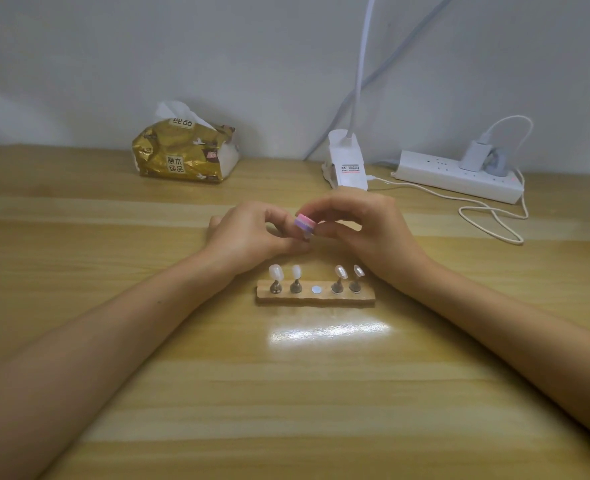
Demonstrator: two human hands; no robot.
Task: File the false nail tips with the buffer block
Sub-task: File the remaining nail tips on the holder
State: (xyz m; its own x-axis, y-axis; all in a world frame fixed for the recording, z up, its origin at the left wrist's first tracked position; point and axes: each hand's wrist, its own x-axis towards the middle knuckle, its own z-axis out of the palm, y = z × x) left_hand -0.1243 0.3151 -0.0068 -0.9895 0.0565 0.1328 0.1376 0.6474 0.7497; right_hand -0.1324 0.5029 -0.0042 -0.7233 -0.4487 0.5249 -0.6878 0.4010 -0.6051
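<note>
Right hand [363, 230] pinches the small pink-and-lilac layered buffer block [305, 226] between thumb and fingertips, its free end meeting the curled left hand [248, 233], whose own hold I cannot tell. Toward the near edge of the pale wooden table [304, 393], just beside both wrists, the wooden strip holder [316, 300] lies left-to-right with four pale false nail tips [275, 271] upright on metal pegs.

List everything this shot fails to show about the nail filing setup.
- Head view: whether the left hand holds a nail tip under the buffer block is hidden by its curled fingers and the block, which the right hand grips.
- Head view: filing wear on the four nail tips on the wooden stand is too small to tell.
- Head view: the white arm above the clip base is cut off by the top edge.
</note>
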